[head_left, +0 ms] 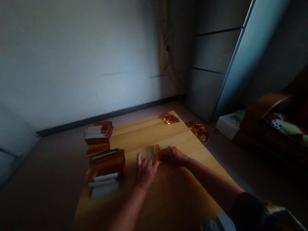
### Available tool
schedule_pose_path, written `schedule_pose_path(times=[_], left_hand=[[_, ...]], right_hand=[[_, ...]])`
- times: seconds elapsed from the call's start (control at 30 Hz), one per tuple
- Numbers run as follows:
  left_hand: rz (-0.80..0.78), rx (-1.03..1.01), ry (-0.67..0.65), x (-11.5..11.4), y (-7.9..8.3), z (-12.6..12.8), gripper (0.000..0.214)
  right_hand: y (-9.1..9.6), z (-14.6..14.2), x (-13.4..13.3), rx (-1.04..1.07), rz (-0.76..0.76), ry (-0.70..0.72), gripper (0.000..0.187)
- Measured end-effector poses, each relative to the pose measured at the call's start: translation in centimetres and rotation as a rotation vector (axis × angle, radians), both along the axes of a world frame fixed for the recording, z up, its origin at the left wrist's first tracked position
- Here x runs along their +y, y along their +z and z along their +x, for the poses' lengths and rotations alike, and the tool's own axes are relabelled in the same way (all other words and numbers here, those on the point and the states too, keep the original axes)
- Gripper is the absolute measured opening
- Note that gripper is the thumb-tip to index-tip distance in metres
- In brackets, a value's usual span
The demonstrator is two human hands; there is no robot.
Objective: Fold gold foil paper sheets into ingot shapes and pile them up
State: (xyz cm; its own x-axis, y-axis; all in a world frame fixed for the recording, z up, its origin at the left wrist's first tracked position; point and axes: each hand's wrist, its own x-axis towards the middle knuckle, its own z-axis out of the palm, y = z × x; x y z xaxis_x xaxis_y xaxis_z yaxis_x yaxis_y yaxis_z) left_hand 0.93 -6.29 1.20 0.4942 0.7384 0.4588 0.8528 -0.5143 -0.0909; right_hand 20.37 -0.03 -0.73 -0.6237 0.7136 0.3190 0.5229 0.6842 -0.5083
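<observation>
A small sheet of gold foil paper, partly showing its pale grey side, lies on the wooden table between my hands. It looks partly folded, with the gold part on the right. My left hand presses on its near left edge with bent fingers, one finger sticking out to the left. At the right edge, my right hand grips the paper with its fingers drawn together; the fingertips are partly hidden. Stacks of the same gold and grey paper lie along the table's left side.
Folded shiny gold pieces sit at the table's far right corner. More gold pieces fill a round heap beyond the right edge, lower down. A white box stands on the floor by a wooden seat. A wall rises behind the table.
</observation>
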Motion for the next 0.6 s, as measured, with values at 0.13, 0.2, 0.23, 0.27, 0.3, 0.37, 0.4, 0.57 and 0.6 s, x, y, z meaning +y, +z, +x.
schedule_pose_path(times=[0.13, 0.2, 0.23, 0.27, 0.3, 0.37, 0.4, 0.57, 0.6], left_hand=[[0.022, 0.041, 0.032, -0.03, 0.06, 0.12, 0.022], [0.020, 0.039, 0.036, 0.04, 0.22, 0.14, 0.019], [0.015, 0.038, 0.035, 0.11, 0.33, 0.15, 0.018], [0.009, 0.040, 0.031, 0.21, 0.43, 0.15, 0.016], [0.005, 0.045, 0.026, 0.33, 0.52, 0.16, 0.015], [0.013, 0.061, 0.021, 0.57, 0.59, 0.20, 0.015], [0.025, 0.069, 0.021, 0.67, 0.55, 0.22, 0.016], [0.079, 0.114, 0.010, 0.70, -0.05, 0.17, 0.023], [0.082, 0.119, 0.006, 0.63, -0.15, 0.13, 0.024]], right_hand=[[0.24, -0.08, -0.12, 0.005, -0.010, 0.003, 0.018], [0.43, -0.09, -0.20, 0.010, -0.016, 0.010, 0.019], [0.52, -0.09, -0.22, 0.014, -0.018, 0.011, 0.019], [0.60, -0.08, -0.24, 0.017, -0.019, 0.011, 0.019], [0.65, -0.07, -0.25, 0.018, -0.019, 0.009, 0.019], [0.69, -0.04, -0.23, 0.015, -0.024, 0.013, 0.019], [0.69, -0.02, -0.21, 0.012, -0.029, 0.015, 0.019], [0.44, 0.03, -0.11, 0.019, -0.038, 0.015, 0.021], [0.36, 0.03, -0.08, 0.031, -0.035, 0.014, 0.021]])
